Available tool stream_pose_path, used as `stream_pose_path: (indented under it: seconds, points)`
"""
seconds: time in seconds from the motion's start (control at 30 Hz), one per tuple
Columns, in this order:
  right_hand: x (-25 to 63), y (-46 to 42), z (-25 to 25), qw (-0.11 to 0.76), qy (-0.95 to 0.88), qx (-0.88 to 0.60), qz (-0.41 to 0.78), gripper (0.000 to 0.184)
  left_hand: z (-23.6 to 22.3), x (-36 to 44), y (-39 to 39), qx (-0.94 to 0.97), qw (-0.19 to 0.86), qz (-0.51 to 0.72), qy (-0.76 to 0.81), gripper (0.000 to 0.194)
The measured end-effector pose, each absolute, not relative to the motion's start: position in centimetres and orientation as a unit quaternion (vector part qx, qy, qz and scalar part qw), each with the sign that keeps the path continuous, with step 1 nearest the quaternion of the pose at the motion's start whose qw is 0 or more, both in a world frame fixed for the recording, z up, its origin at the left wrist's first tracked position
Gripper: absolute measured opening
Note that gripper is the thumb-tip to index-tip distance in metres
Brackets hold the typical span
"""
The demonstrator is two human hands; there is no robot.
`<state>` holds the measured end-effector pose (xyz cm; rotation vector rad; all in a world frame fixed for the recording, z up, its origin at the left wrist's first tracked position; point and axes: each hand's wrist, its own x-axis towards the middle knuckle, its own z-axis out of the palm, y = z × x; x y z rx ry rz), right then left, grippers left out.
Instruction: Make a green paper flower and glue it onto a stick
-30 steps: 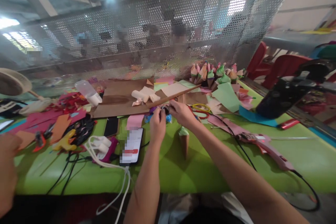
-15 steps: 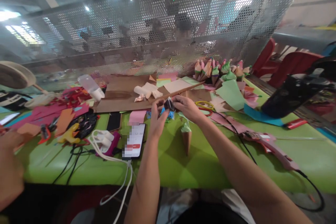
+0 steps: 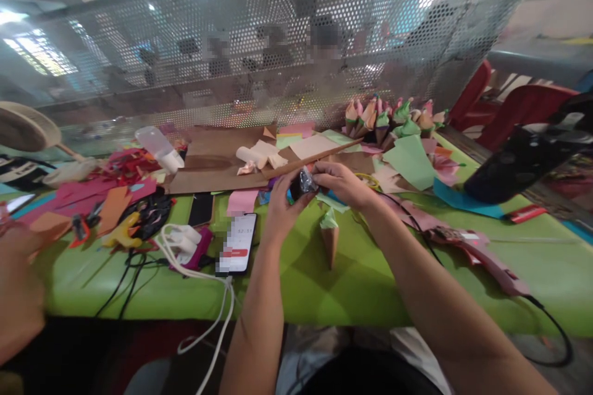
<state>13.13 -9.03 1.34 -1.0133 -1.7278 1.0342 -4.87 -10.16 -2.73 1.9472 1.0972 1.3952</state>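
Note:
Above the green table (image 3: 296, 284), both hands meet around a small dark object with a shiny, clear crinkled wrap (image 3: 306, 180); its kind I cannot make out. My left hand (image 3: 283, 202) grips it from the left, thumb below. Fingers of my right hand (image 3: 340, 184) pinch its right side. Just in front of the hands stands a small brown paper cone (image 3: 330, 245) with a pale green crinkled paper top. Bits of blue and purple material show partly behind my left hand.
A phone (image 3: 238, 244) and white chargers (image 3: 184, 241) with cables lie left; a pink corded tool (image 3: 482, 253) lies right. Paper cones (image 3: 382, 120), cardboard (image 3: 215, 160) and a black bottle (image 3: 509, 163) stand or lie farther back. Another person's hand (image 3: 21, 284) is at far left.
My hands have shifted slightly right with the small object, which is turned so its shiny wrapped side shows more. The view has moved slightly; the paper cone stays on the table.

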Motion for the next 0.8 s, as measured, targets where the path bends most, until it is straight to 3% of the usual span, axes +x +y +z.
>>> stream_pose_path:
  seconds: [0.17,0.4,0.63,0.8]
  points:
    - [13.3,-9.4,1.8,0.433,-0.703,-0.414,0.384,0.019,-2.9,-4.7,-10.0,0.703,0.261,0.528,0.398,0.043]
    - [13.2,-10.5,2.5,0.431,-0.715,-0.438,0.333,0.018,-3.4,-4.4,-9.9,0.641,0.359,0.565,0.376,0.036]
    - [13.4,-11.7,2.9,0.417,-0.731,-0.475,0.257,0.017,-3.7,-4.2,-9.7,0.602,0.418,0.572,0.368,0.047]
    - [13.6,-12.5,3.0,0.477,-0.713,-0.424,0.29,0.019,-3.6,-4.2,-9.7,0.579,0.444,0.588,0.349,0.047]
